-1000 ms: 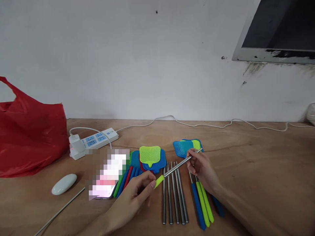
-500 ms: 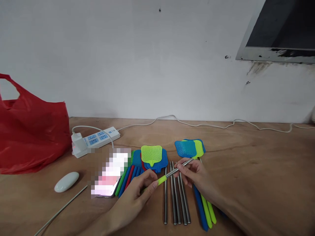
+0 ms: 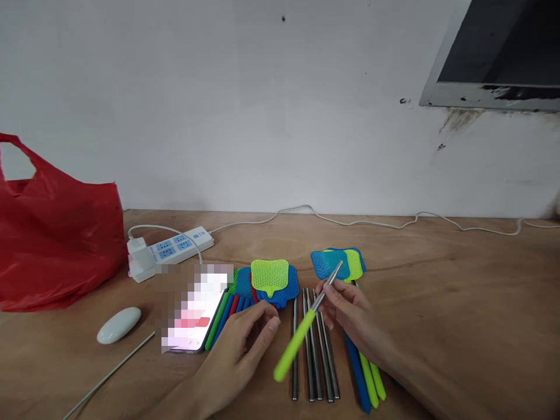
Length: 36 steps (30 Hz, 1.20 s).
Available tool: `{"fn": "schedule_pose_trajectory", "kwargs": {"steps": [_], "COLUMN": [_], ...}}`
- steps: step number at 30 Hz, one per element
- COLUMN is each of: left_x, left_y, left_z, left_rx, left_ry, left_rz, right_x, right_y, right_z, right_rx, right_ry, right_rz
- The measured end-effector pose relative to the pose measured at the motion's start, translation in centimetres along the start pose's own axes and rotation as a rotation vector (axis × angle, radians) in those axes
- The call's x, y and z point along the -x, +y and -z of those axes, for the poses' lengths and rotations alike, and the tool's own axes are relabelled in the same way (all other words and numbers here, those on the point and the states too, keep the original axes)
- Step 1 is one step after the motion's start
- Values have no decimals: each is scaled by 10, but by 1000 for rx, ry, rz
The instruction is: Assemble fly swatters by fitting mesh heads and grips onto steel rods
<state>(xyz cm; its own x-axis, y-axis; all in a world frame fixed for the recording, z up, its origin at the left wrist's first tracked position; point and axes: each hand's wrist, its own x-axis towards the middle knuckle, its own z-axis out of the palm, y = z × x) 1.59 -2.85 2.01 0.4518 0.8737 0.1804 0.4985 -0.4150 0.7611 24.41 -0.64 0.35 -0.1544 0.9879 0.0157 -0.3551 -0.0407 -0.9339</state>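
1. The right hand [image 3: 350, 312] pinches the bare metal part of a green-handled rod [image 3: 305, 326] between thumb and fingertips, and its other fingers are curled under.
2. The green-handled rod is lifted off the table [image 3: 459, 303] and slants. Its metal tip points far and right, over the mesh heads [image 3: 336, 263]. Its lime grip hangs near and left, above the row of steel rods [image 3: 315, 356].
3. The left hand [image 3: 238, 350] rests on the table just left of the lime grip. Its fingers are loosely bent and close together, and it holds nothing.
4. Blue and lime handles [image 3: 365, 376] lie under the right wrist.
5. Far from the left hand lie a stack of swatter heads [image 3: 270, 279] and a fan of coloured grips [image 3: 227, 312], with a phone [image 3: 192, 324] beside them.
6. Further left are a power strip [image 3: 170, 248], a white oval object [image 3: 119, 325] and a red bag [image 3: 52, 245].
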Motion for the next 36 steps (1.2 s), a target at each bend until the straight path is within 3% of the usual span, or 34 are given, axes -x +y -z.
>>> {"fn": "schedule_pose_trajectory", "kwargs": {"steps": [6, 11, 23, 36], "left_x": [-4, -5, -7, -9], "left_y": [-17, -30, -28, -36], "left_z": [0, -4, -1, 0], "left_rx": [-365, -573, -547, -569], "left_ry": [169, 91, 106, 163], "left_rz": [-160, -176, -195, -240], "right_x": [-7, -9, -6, -8], "right_y": [-11, -9, -8, -3], "right_z": [5, 5, 8, 12], "right_rx": [56, 152, 321, 419], "right_ry": [153, 110, 27, -9], "right_rz": [33, 12, -51, -11]}}
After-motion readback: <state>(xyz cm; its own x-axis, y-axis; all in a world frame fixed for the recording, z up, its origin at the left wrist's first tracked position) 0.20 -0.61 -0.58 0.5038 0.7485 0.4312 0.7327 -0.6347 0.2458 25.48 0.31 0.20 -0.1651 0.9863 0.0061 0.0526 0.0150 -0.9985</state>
